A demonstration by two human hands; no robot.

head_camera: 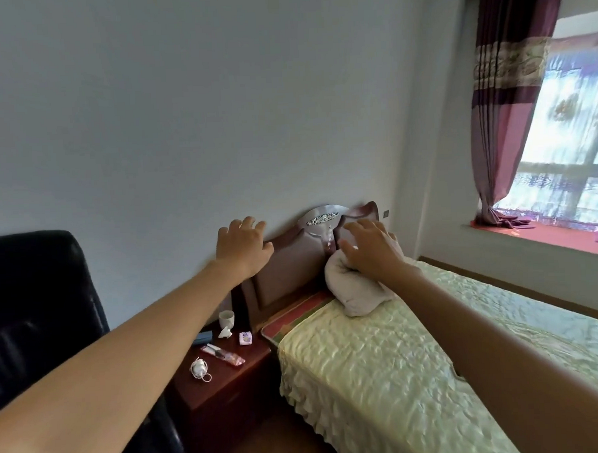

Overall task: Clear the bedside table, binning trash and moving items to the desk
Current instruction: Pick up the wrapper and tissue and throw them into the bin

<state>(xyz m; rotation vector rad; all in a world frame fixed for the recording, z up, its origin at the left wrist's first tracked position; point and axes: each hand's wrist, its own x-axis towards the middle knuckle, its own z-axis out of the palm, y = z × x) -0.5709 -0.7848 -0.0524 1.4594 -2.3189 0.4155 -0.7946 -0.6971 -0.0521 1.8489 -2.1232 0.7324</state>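
Nothing on the bedside surface (229, 383) looks cleared yet, so the task seems to be at its very start. Six items sit on its dark red top. A white cup (226, 319) stands at the 12 o'clock edge, close to the headboard (286, 275). Just in front of it lies a crumpled tissue (224, 332), and a small lilac-printed packet (245, 338) lies at about 2 o'clock. A dark blue flat case (202, 337) rests at 10 o'clock, partly hidden by the left forearm. A long pink wrapped item (222, 355) lies across the middle, and a white face mask (199, 368) with loose ear loops sits at 7 o'clock.

By my judgement the tissue and the mask are the likely trash, while the cup, the case and the packets would go to the desk. Neither a bin nor a desk is in view.

The left hand (244, 246) is raised well above the surface with its fingers spread and holds nothing. The right hand (370, 247) is likewise spread and empty, in front of the rolled beige blanket (355, 292) on the bed (382, 359); whether it touches the blanket I cannot tell.

The print on the packet and on the pink wrapper is too small to read, and no brand can be made out.
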